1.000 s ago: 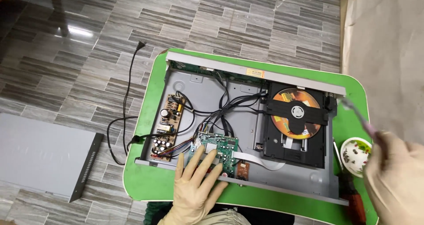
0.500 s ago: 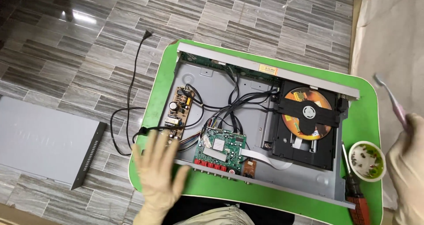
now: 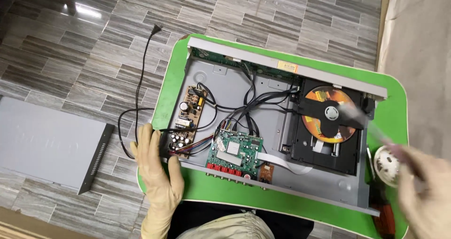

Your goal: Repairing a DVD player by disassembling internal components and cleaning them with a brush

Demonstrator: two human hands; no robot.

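The gloved left hand (image 3: 157,168) lies flat with fingers spread on the near left corner of the opened grey metal disc player (image 3: 235,86), which rests on a bright green plastic tray table (image 3: 206,192). The gloved right hand (image 3: 425,192), blurred, pinches a thin pinkish brush-like tool (image 3: 371,126) whose tip hangs over the orange disc (image 3: 324,114) in the black drive. A small round white dish (image 3: 385,160) sits just beside that hand. The grey metal cover (image 3: 47,142) lies on the tiled floor, well apart.

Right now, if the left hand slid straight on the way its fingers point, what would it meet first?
Probably the black cable looping just beyond the left hand, though it may lie lower, on the floor.
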